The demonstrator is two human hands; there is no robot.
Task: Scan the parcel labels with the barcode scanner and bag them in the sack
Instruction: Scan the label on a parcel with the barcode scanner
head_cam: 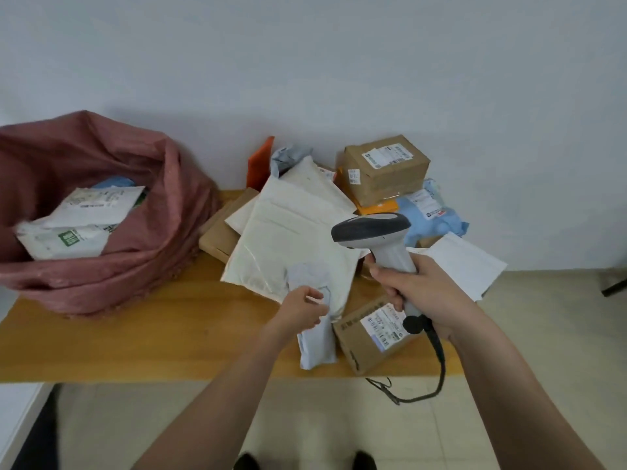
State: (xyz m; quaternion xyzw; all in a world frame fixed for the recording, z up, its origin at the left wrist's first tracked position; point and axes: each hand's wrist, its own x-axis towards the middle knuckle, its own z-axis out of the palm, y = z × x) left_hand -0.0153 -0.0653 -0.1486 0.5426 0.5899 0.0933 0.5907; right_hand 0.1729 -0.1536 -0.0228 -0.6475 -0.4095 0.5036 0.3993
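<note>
Head view: sack [163, 198] at nine o'clock holds several parcels; right hand [427, 293] grips scanner [376, 235], left hand [302, 308] seemingly pinches grey mailer [315, 337]; many remain.

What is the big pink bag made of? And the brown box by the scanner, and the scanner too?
The pink sack looks like woven plastic cloth: matte, crinkly, holding stiff folds. The brown box seems to be plain cardboard, dull, with sharp edges and a paper label. The barcode scanner looks like hard smooth plastic, grey with a darker head.
</note>
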